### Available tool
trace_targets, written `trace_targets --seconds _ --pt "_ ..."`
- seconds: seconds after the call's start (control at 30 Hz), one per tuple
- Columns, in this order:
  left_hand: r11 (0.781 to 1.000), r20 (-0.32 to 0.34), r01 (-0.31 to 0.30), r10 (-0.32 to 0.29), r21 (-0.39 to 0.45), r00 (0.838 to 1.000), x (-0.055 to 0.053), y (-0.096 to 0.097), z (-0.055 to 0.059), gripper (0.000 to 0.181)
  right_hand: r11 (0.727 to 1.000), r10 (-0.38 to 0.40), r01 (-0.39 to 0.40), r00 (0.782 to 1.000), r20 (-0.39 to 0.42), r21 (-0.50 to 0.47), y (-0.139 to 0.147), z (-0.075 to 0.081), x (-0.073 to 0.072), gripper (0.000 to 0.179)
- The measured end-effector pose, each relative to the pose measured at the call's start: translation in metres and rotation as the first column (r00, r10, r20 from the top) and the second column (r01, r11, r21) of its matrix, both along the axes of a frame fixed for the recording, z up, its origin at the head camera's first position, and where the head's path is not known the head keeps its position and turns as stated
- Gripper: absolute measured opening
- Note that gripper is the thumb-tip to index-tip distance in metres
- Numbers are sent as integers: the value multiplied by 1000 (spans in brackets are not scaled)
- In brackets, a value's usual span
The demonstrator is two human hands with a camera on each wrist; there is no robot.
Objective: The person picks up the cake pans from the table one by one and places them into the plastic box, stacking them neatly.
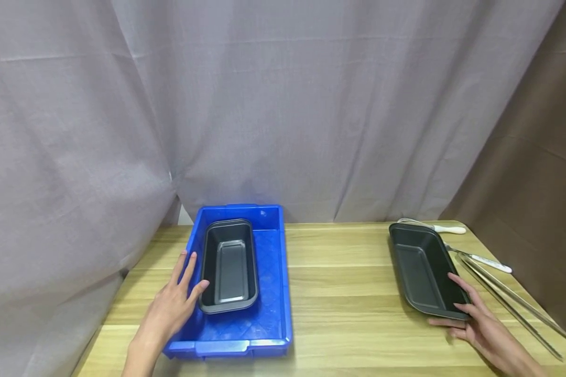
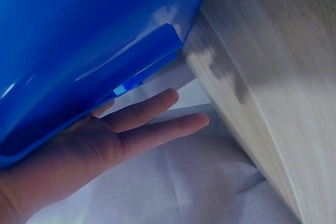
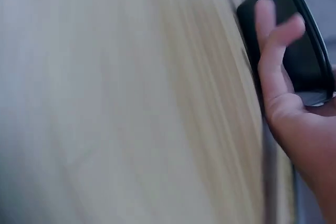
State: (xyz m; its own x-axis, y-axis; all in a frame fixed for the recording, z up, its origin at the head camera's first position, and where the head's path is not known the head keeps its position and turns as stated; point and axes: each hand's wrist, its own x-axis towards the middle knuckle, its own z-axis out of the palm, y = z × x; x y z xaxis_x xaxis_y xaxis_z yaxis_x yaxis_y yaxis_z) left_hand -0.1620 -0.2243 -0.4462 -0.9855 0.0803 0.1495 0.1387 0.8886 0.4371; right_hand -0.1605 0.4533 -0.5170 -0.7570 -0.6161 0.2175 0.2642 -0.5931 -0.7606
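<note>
In the head view my left hand (image 1: 167, 310) is at the left wall of a blue plastic bin (image 1: 285, 283), its fingers spread and straight. The left wrist view has two of these fingers (image 2: 157, 124) extended outside the wall. Inside the bin, toward its left side, lies a dark loaf pan (image 1: 231, 269). My right hand (image 1: 489, 331) grips a second dark loaf pan (image 1: 417, 275) by its near right corner, with fingers inside the rim and others underneath. The right wrist view shows fingers (image 3: 275, 61) against this pan's outer side (image 3: 302, 56), which is tilted there.
Right of the held pan lie a whisk with a white handle (image 1: 450, 230), another white-handled utensil (image 1: 490, 263) and long metal tongs (image 1: 514, 303). The wooden table (image 1: 337, 293) extends between the bin and that pan. Grey curtain (image 1: 311, 120) hangs behind, brown cloth (image 1: 542, 183) at right.
</note>
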Motion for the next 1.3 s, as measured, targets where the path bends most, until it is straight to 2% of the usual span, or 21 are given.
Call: trace_targets --seconds 0.03,0.1,0.17,0.3,0.37,0.43,0.53,0.63,0.73,0.9,1.0,1.13,1.3 --pt "1000 0 2 -2 2 1000 0 0 0 73 994 37 -35 999 22 -99 -3 -3 -1 78" --pt "1000 2 3 -3 7 1000 0 1 1 73 964 97 -80 994 56 -255 -8 -8 -4 80" --pt "1000 2 2 -2 11 1000 0 1 1 72 939 119 -89 990 71 -332 -12 -12 -5 81" --pt "1000 6 0 0 12 1000 0 0 1 72 917 145 -106 987 73 -385 -18 -14 -7 80" --pt "1000 6 2 -2 13 1000 0 0 1 72 904 161 -135 986 32 -405 -22 -12 -8 79" --pt "1000 9 0 0 12 1000 0 0 1 73 905 147 -143 989 -21 -400 -30 -7 -8 77" --pt "1000 9 -4 4 9 1000 0 -1 1 73 936 69 -103 991 -111 -337 -45 2 -9 76" --pt "1000 8 -6 6 3 1000 -1 -1 1 73 974 -37 -7 981 -188 -228 -60 12 -8 77" --pt "1000 8 -1 1 3 1000 -1 0 1 73 986 -85 47 968 -237 -162 -75 22 -6 76" --pt "1000 16 3 -3 11 1000 0 0 0 73 991 -97 67 952 -290 -113 -103 33 -6 78" --pt "1000 16 0 -1 9 1000 0 0 0 72 990 -139 140 924 -357 -25 -120 40 -9 79" --pt "1000 33 -16 17 -20 999 0 0 2 73 970 -168 223 903 -397 98 -141 52 -10 76" --pt "996 82 -55 61 -71 995 0 2 3 78 937 -180 276 906 -384 213 -175 74 -7 70"
